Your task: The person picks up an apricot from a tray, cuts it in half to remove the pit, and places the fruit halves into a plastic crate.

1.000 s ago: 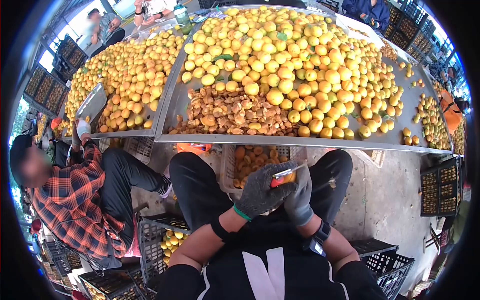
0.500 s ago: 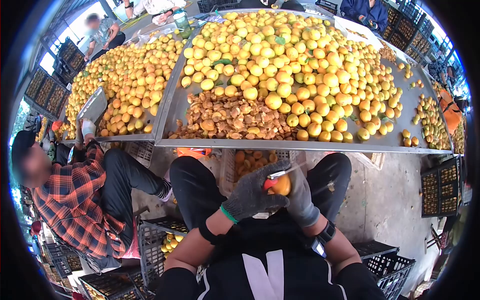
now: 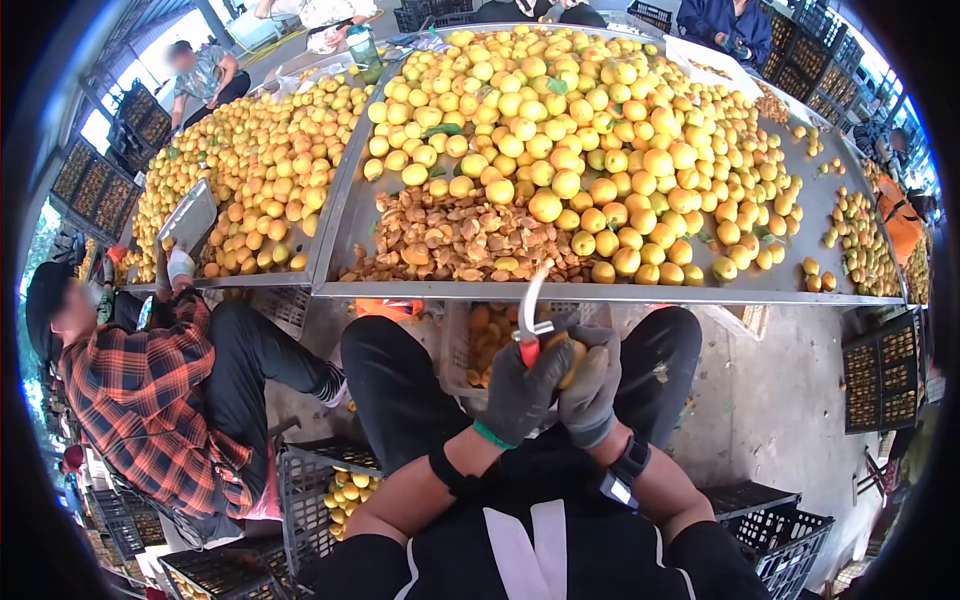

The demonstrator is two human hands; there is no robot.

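Observation:
My left hand [image 3: 522, 398], in a dark glove with a green cuff, is closed round the red handle of a curved knife [image 3: 530, 305]. Its pale blade points up and away from me, toward the table edge. Pressed against it, my right hand [image 3: 592, 390] in a grey glove grips an apricot [image 3: 571, 374], mostly hidden by fingers. Both hands are above my lap. Just beyond them, under the table edge, a crate [image 3: 455, 345] holds orange fruit pieces. A brown heap of apricot pits [image 3: 460, 235] lies on the table in front of me.
Whole apricots [image 3: 560, 110] are heaped on the metal table [image 3: 600, 291]. A raised divider [image 3: 335, 190] separates a second heap on the left. A person in a plaid shirt [image 3: 150, 400] sits close at left. Black crates [image 3: 780, 540] stand beside and behind me.
The knife has swung from lying across the apricot to pointing up toward the table. My hands have closed together, covering more of the fruit.

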